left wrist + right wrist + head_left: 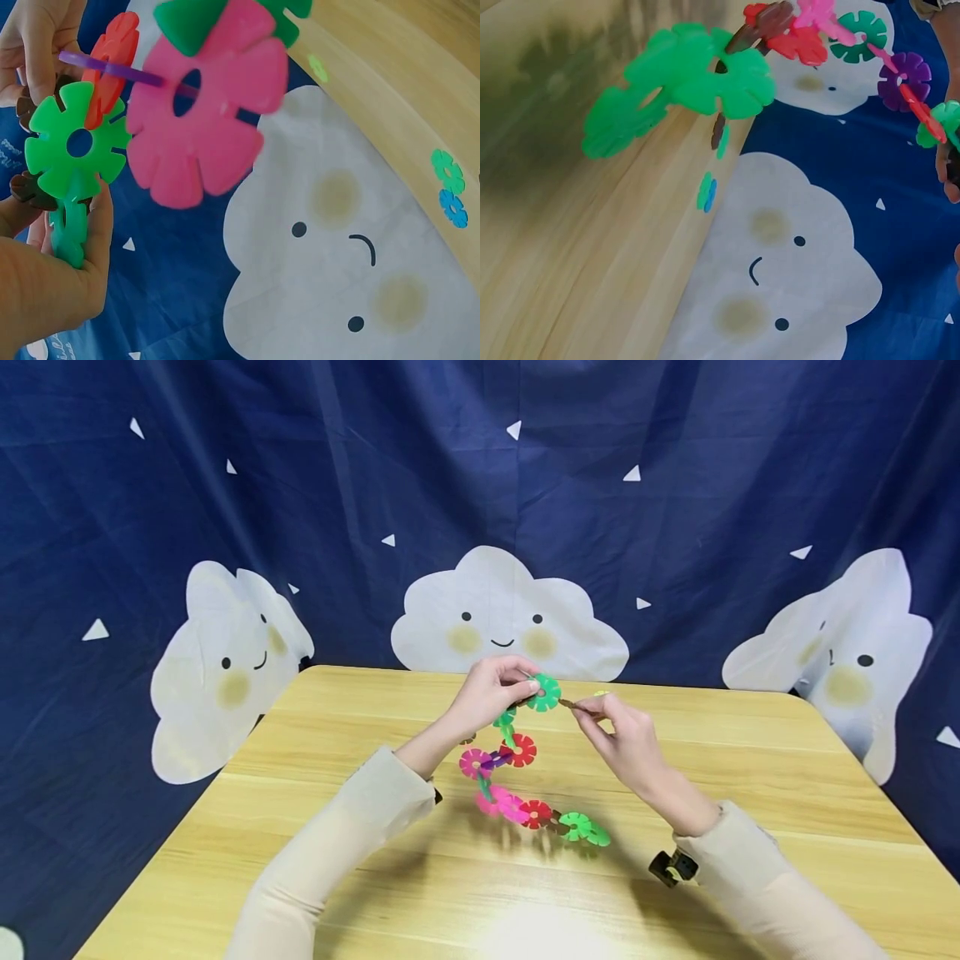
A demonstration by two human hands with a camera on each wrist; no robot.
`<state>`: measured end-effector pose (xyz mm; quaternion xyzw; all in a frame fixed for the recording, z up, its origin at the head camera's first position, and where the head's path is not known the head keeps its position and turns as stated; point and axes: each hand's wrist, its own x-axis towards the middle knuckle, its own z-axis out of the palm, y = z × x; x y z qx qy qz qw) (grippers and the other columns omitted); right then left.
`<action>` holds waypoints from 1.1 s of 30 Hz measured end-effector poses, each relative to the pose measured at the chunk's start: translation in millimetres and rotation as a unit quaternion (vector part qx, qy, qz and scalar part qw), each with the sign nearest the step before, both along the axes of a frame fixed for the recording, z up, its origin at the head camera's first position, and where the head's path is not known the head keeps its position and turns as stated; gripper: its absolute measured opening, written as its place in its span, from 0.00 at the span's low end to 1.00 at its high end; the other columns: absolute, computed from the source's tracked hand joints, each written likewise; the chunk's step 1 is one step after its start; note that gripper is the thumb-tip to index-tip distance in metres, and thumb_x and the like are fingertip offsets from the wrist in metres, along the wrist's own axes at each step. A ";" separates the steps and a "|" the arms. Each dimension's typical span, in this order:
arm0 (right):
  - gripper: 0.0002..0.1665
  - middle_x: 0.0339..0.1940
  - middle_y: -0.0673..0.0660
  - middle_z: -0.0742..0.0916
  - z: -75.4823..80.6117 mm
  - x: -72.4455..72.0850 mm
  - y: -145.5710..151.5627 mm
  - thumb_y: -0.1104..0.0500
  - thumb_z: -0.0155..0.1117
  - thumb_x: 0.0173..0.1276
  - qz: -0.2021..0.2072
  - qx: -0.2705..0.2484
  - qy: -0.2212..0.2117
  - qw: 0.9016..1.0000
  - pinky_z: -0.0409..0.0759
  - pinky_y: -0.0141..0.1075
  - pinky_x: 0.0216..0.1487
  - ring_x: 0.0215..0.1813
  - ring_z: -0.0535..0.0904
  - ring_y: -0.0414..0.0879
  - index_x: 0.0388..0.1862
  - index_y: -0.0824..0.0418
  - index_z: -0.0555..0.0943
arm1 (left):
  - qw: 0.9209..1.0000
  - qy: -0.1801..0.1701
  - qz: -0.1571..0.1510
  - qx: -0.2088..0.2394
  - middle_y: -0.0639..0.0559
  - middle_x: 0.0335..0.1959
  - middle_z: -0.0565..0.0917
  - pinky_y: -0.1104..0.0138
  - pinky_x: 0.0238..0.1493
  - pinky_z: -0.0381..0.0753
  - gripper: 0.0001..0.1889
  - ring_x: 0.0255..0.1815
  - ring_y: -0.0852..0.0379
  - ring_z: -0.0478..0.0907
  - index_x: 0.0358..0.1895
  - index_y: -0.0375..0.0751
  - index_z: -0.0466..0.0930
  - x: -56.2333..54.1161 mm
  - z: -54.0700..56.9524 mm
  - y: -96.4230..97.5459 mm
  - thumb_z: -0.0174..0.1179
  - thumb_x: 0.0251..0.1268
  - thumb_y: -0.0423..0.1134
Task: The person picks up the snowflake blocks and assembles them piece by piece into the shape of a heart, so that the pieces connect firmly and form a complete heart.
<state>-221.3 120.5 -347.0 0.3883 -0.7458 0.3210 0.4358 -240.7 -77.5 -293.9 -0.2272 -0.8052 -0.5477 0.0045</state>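
My left hand [487, 697] pinches a green notched flower disc [551, 692] at the upper end of a chain of linked plastic discs. Facing it, my right hand [626, 739] pinches a brown disc [567, 703], seen edge-on, with its tip right at the green disc's rim. From the left hand the chain hangs in a curve, through a red disc [522, 750], a pink disc [474, 764] and a purple disc [127, 72]. Its lower end runs right over the table to bright green discs [705, 71]. Fingers hide part of both held discs.
Loose discs lie on the wooden table [360, 877], among them a green one [448, 171] and a blue one [453, 208] near its edge. A yellow piece [602, 693] shows behind the right hand. Dark blue cloth [450, 460] with printed clouds hangs behind the table.
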 end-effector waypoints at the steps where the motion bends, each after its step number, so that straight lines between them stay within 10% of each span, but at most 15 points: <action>1: 0.20 0.24 0.59 0.84 -0.2 -0.2 -0.3 0.52 0.49 0.70 -0.001 0.000 0.002 1.000 0.79 0.31 0.26 0.24 0.81 0.46 0.29 0.68 0.75 | 1.000 -0.002 0.003 0.001 0.46 0.27 0.84 0.72 0.29 0.74 0.07 0.28 0.52 0.80 0.40 0.36 0.81 0.1 -0.1 0.0 0.58 0.60 0.32; 13: 0.19 0.22 0.59 0.83 -0.1 -3.2 -3.1 0.52 0.50 0.70 -0.011 -0.008 0.017 1.000 0.76 0.33 0.21 0.20 0.78 0.46 0.28 0.67 0.76 | 1.000 0.004 0.015 -0.004 0.45 0.28 0.85 0.71 0.30 0.75 0.07 0.27 0.59 0.80 0.40 0.35 0.81 2.0 1.0 2.2 0.58 0.60 0.31; 24: 0.16 0.16 0.54 0.74 3.3 -3.3 -8.8 0.57 0.50 0.71 -0.048 0.030 0.120 0.991 0.66 0.32 0.15 0.16 0.67 0.43 0.26 0.66 0.74 | 1.000 0.011 0.029 -0.001 0.44 0.29 0.84 0.72 0.31 0.76 0.05 0.26 0.60 0.79 0.37 0.35 0.81 5.6 -2.0 8.5 0.59 0.59 0.30; 33: 0.18 0.14 0.54 0.71 4.4 -6.8 -14.1 0.62 0.52 0.69 -0.066 0.019 0.179 0.982 0.58 0.32 0.12 0.13 0.62 0.45 0.18 0.65 0.67 | 0.999 0.023 0.042 0.007 0.43 0.28 0.84 0.73 0.27 0.73 0.03 0.29 0.45 0.79 0.35 0.34 0.79 9.8 -1.6 11.1 0.59 0.59 0.30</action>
